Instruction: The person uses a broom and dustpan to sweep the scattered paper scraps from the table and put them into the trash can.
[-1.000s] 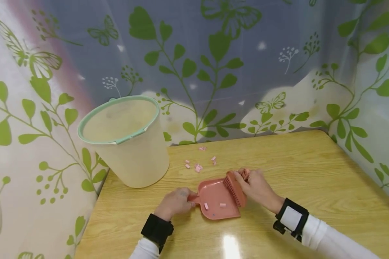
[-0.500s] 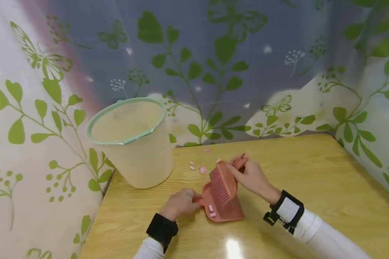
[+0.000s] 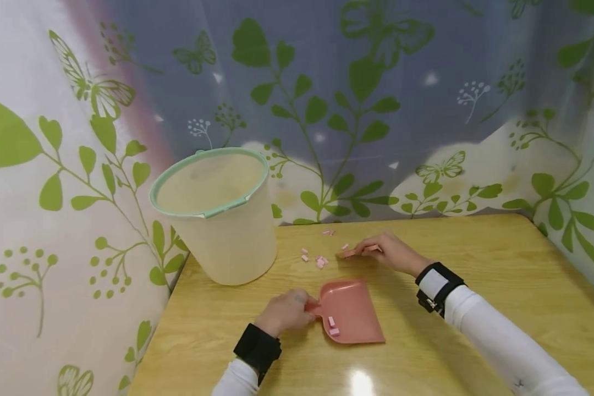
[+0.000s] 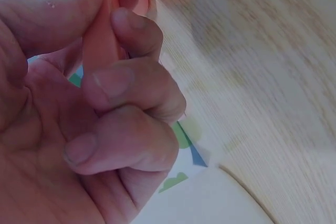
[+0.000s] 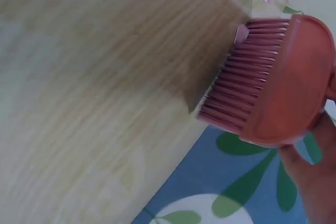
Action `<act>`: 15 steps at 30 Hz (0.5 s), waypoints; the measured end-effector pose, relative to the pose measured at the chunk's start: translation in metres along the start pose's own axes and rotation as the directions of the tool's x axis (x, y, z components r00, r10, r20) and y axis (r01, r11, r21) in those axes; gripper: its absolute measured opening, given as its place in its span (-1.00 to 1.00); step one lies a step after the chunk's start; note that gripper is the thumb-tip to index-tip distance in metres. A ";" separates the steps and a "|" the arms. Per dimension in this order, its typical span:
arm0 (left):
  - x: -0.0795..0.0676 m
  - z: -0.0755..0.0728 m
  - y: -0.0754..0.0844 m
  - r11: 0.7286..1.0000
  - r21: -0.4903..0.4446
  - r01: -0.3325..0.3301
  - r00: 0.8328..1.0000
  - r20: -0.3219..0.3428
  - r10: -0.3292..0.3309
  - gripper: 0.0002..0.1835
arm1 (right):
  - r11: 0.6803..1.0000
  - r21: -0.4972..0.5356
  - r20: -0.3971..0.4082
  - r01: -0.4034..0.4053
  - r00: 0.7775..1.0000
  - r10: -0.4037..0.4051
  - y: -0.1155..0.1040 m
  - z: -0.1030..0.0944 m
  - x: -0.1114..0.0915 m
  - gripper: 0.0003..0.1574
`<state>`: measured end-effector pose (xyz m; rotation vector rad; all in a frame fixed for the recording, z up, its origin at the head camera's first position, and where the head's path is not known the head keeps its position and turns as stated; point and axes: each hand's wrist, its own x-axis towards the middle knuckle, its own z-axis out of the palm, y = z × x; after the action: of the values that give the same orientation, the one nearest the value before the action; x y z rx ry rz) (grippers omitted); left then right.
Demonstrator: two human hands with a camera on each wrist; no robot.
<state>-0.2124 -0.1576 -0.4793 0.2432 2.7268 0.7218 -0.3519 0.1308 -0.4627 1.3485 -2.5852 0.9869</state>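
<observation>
I see both arms enter from the lower side of the head view, the left short and low, the right stretched farther across the tabletop (image 3: 480, 275). The left grip (image 3: 286, 312) holds the handle of a pink dustpan (image 3: 353, 308), its thumb against one face and its fingers curled round the other. The right grip (image 3: 391, 253) holds a pink hand brush (image 5: 296, 82) by its handle; I see the brush nearly edge-on, beyond the dustpan and near the back edge. In the right wrist view its bristles (image 5: 244, 80) slant towards the wood, one pink piece at their tips; whether they press on the surface I cannot tell.

The back edge meets a leaf-printed curtain (image 3: 297, 143), just behind the loose pink pieces (image 3: 321, 260), which lie scattered between bucket and brush. To the right of the dustpan I find a broad stretch of wood reaching to the far corner.

The dustpan lies with its straight lip facing right; two pink pieces (image 3: 334, 332) rest inside, close to the handle. The pale bucket (image 3: 232, 242), rimmed in green, stands upright at the back left.
</observation>
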 end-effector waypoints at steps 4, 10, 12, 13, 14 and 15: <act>0.002 0.000 0.003 1.000 0.006 -0.021 1.000 -0.003 0.021 -0.65 | 1.000 0.020 0.060 0.000 0.998 -0.001 0.002 -0.020 -0.024 -0.77; 0.002 -0.001 0.002 1.000 -0.007 -0.007 1.000 -0.007 0.007 -0.63 | 1.000 0.013 0.064 -0.010 0.998 0.009 0.004 -0.052 -0.046 -0.70; 0.001 0.000 0.002 1.000 -0.009 0.000 1.000 -0.012 0.000 -0.62 | 1.000 -0.006 0.032 -0.002 0.999 0.002 0.007 -0.050 -0.048 -0.71; 0.001 0.001 0.002 1.000 -0.014 0.003 1.000 -0.010 -0.003 -0.63 | 1.000 -0.021 0.018 0.000 1.000 0.001 0.009 -0.046 -0.050 -0.73; 0.001 0.002 0.002 1.000 -0.021 0.005 1.000 -0.006 -0.005 -0.63 | 1.000 -0.029 0.010 -0.002 1.000 0.002 0.009 -0.042 -0.053 -0.74; 0.001 0.004 0.003 1.000 -0.026 0.004 1.000 0.000 -0.004 -0.63 | 0.999 -0.032 0.008 -0.005 1.000 0.005 0.009 -0.039 -0.057 -0.76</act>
<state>-0.2114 -0.1533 -0.4816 0.2323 2.7154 0.7557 -0.3323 0.1970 -0.4556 1.3426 -2.5998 0.9382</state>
